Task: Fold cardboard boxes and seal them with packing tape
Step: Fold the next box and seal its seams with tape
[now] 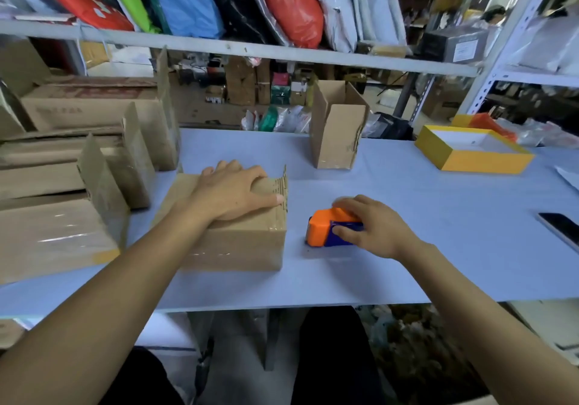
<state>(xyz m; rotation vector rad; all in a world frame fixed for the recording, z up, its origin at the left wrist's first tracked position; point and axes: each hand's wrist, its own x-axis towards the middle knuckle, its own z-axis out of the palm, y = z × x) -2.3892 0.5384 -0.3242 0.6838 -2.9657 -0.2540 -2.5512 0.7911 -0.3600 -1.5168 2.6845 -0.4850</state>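
Note:
A brown cardboard box [238, 245] sits on the pale blue table [407, 266], its top flaps folded down and glossy tape showing on its front face. My left hand [232, 191] lies flat on the box top, fingers spread, pressing the flaps. To the right of the box, an orange and blue tape dispenser [322, 227] rests on the table. My right hand [372, 226] is wrapped over its right end, fingers curled around it. A second, taller cardboard box [336, 135] stands open at the back of the table.
Several folded cardboard boxes [62, 185] with upright flaps crowd the left side. A yellow tray-like box lid [476, 154] lies at the back right, a dark phone [560, 229] at the right edge. A shelf [250, 50] of coloured bags hangs overhead.

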